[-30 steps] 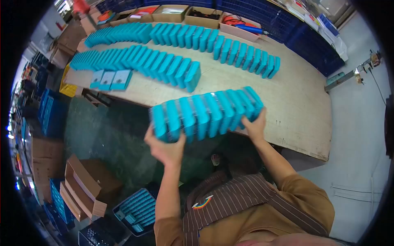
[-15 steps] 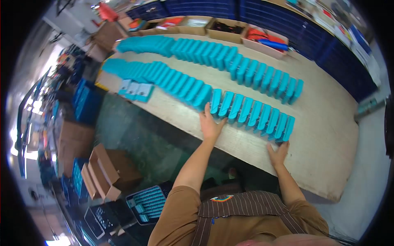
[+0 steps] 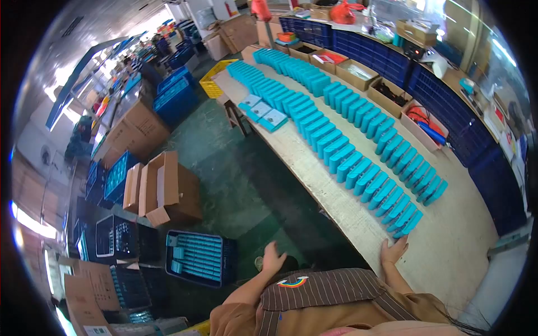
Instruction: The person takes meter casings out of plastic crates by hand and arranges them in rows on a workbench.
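Note:
Two long rows of upright teal cases run along the wooden table (image 3: 344, 204). At the near end of the front row, my right hand (image 3: 394, 251) touches the last teal case (image 3: 409, 225) with its fingers spread. My left hand (image 3: 273, 259) hangs over the floor, off the table edge, empty and with its fingers apart. Three flat cases with pale tops (image 3: 274, 117) lie by the table's left edge, beside the front row.
Below left, a dark crate (image 3: 196, 259) holds more teal pieces, near an open cardboard box (image 3: 168, 187). Small boxes of parts (image 3: 356, 74) line the table's back edge against blue crates (image 3: 448, 106). A yellow crate (image 3: 212, 84) stands past the far end.
The carried block of cases was set down at the front row's end. My left hand has let go and moved left off the table; my right remains at the last case. The view turned left.

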Demonstrator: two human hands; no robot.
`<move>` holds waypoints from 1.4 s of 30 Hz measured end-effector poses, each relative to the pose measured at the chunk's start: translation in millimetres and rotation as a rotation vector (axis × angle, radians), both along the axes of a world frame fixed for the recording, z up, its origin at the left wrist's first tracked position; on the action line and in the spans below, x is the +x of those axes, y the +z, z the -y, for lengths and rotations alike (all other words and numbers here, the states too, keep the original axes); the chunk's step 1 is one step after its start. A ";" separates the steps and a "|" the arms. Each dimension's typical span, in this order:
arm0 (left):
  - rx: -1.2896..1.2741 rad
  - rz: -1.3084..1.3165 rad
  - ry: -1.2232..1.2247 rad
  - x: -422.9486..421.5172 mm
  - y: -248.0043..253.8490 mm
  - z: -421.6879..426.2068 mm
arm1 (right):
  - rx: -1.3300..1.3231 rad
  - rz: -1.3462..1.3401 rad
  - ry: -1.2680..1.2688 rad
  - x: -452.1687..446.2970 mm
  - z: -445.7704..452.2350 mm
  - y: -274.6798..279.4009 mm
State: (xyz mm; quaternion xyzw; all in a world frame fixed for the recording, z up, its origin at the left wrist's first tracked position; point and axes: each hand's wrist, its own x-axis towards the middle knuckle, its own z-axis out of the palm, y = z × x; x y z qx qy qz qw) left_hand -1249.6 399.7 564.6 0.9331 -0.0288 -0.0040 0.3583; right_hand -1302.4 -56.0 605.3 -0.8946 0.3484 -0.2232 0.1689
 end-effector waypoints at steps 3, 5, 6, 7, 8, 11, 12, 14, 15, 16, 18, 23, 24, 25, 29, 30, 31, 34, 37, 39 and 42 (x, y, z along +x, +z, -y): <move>0.092 -0.703 0.232 -82.5 22.4 -67.9 | -0.010 -0.004 0.001 -1.1 2.8 -5.0; 0.428 -0.668 0.252 -162.1 -75.2 -110.7 | -0.004 -0.016 -0.007 3.7 1.9 -4.5; 0.432 -0.765 0.304 -191.5 -79.2 -122.5 | -0.003 -0.033 -0.011 3.0 1.6 -2.5; 0.336 -0.872 0.364 -200.8 -76.9 -131.5 | -0.004 -0.052 -0.019 2.9 0.8 -0.3; 0.218 -0.954 0.422 -206.5 -75.8 -143.1 | -0.001 -0.044 -0.017 3.1 -1.7 3.1; -0.002 -1.025 0.493 -201.7 -69.0 -166.7 | 0.046 0.020 -0.022 7.4 -15.7 21.4; -0.054 -1.018 0.495 -198.1 -67.4 -174.3 | 0.050 0.023 -0.096 6.1 -16.8 18.1; -0.133 -0.997 0.471 -189.3 -64.0 -196.8 | 0.074 0.030 -0.239 10.9 -25.9 1.6; -0.162 -0.980 0.454 -186.5 -61.6 -209.5 | 0.065 -0.004 -0.281 12.4 -39.0 -5.1; -0.188 -0.958 0.429 -183.1 -60.6 -221.8 | 0.052 -0.042 -0.324 11.3 -51.2 -10.4; -0.247 -0.908 0.380 -172.6 -50.7 -249.9 | 0.082 -0.167 -0.391 9.2 -100.4 14.8; -0.504 -0.554 0.121 -114.3 12.6 -308.7 | -0.070 -0.083 -0.154 30.4 -192.6 4.0; -0.627 -0.374 0.436 -99.3 52.7 -301.9 | -0.054 -0.068 -0.096 37.5 -208.0 -4.8; -0.782 -0.224 0.368 -81.4 46.0 -326.5 | -0.039 -0.055 -0.037 41.2 -224.2 -7.1; -1.010 -0.031 0.143 -24.4 273.6 -342.5 | 0.156 -0.080 0.210 50.8 -306.5 17.0; -1.078 0.051 -0.064 -28.0 326.5 -339.8 | 0.165 -0.107 0.267 52.6 -312.6 3.7; -1.135 0.056 -0.318 -30.0 367.3 -339.9 | 0.203 -0.164 0.293 53.1 -327.1 9.6; -1.467 0.063 -0.730 -54.9 452.6 -331.3 | 0.253 -0.345 0.400 59.5 -349.3 10.1; -1.848 0.301 -0.627 -77.6 478.5 -303.2 | 0.267 -0.498 0.433 77.3 -362.8 8.3; -2.074 0.461 -0.559 -76.4 485.2 -288.4 | 0.276 -0.536 0.458 98.5 -362.9 -10.6; -2.074 0.633 -0.564 -37.5 487.2 -292.9 | 0.225 -0.669 0.481 149.9 -379.9 -18.5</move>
